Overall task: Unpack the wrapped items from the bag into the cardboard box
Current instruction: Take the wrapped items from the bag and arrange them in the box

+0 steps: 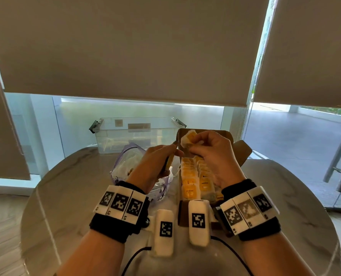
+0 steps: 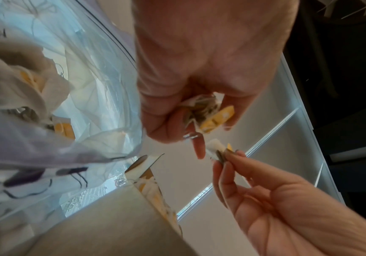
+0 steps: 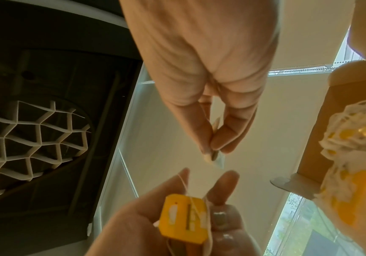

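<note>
the cardboard box (image 1: 243,154) is already filled with rows of wrapped items (image 1: 189,182), so much of the task is judged done. more items are seen in the bag (image 1: 125,166), left of the box. one wrapped item (image 1: 188,139) is held above the box, pinched by the right hand (image 1: 211,154); its other corner is pinched by the left hand (image 1: 157,158). how many remain in the bag cannot be told through the crumpled plastic.

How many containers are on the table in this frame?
3. A clear plastic bin at the far edge; the plastic bag in front of it, left; the open cardboard box right of the bag. Smaller ones may be hidden.
</note>
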A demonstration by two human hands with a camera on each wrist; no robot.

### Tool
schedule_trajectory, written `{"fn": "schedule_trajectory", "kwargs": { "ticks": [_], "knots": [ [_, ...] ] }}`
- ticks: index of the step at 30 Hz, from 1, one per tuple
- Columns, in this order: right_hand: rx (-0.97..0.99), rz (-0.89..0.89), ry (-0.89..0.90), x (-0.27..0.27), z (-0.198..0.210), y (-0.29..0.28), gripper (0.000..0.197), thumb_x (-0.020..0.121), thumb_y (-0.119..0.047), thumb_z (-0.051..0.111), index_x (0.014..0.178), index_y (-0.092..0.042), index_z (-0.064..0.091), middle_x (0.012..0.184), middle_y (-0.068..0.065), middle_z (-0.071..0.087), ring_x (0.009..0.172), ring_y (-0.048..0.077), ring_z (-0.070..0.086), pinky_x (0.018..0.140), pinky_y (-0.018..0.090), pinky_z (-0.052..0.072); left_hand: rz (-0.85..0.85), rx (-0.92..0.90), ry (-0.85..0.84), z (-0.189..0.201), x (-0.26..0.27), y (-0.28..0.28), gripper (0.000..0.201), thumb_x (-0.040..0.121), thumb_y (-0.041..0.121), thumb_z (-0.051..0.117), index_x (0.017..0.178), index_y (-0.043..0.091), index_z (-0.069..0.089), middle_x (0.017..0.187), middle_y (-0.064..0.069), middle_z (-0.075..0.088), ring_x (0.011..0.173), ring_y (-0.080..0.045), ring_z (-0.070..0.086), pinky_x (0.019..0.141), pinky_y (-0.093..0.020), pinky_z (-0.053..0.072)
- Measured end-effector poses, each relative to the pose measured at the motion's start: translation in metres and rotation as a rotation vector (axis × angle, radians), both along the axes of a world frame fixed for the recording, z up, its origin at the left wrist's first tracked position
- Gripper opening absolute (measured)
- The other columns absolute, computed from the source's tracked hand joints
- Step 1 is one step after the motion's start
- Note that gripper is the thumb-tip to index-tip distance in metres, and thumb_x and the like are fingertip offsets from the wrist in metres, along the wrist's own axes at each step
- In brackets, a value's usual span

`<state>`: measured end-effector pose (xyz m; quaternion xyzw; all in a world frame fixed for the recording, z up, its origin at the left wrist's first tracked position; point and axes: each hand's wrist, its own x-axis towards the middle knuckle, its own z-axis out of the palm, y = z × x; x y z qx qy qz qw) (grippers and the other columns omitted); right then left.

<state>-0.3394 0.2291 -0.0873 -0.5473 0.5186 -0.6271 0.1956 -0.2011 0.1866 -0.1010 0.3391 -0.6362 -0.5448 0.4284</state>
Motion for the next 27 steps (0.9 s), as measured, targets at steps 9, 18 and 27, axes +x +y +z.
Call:
{"fn": "schedule_trajectory", "kwargs": {
  "ticks": [9, 18, 27],
  "knots": [
    [-0.062, 0.041, 0.071, -0.004, 0.005, 0.000, 0.045, 0.070, 0.000, 0.077, 0.101, -0.020, 0.051, 0.095, -0.010, 0.060, 0.073, 0.003, 0.063, 0.056, 0.007, 0.048, -0.097, 0.199, 0.264, 0.005, 0.004, 0.004, 0.040, 0.091, 0.045, 0.041, 0.088, 0.010, 0.060, 0.067, -0.004, 0.050, 0.056, -0.011, 0.042, 0.049, -0.021, 0.036],
    [0.073, 0.152, -0.136, -0.004, 0.003, -0.003, 0.027, 0.078, 0.001, 0.068, 0.099, -0.017, 0.065, 0.104, 0.011, 0.068, 0.095, 0.028, 0.067, 0.085, 0.046, 0.055, 0.106, -0.101, 0.055, 0.006, -0.002, 0.006, 0.018, 0.085, 0.030, 0.065, 0.098, 0.018, 0.064, 0.060, 0.009, 0.051, 0.050, 0.000, 0.048, 0.052, -0.019, 0.040],
    [0.252, 0.311, -0.456, -0.008, 0.007, 0.005, 0.047, 0.071, -0.033, 0.065, 0.107, -0.003, 0.065, 0.086, 0.014, 0.068, 0.073, 0.021, 0.065, 0.058, 0.026, 0.055, 0.112, -0.150, 0.030, 0.003, -0.002, 0.003, 0.006, 0.090, 0.024, 0.059, 0.086, 0.021, 0.060, 0.071, 0.004, 0.054, 0.061, -0.006, 0.047, 0.055, -0.020, 0.041]
  ]
}}
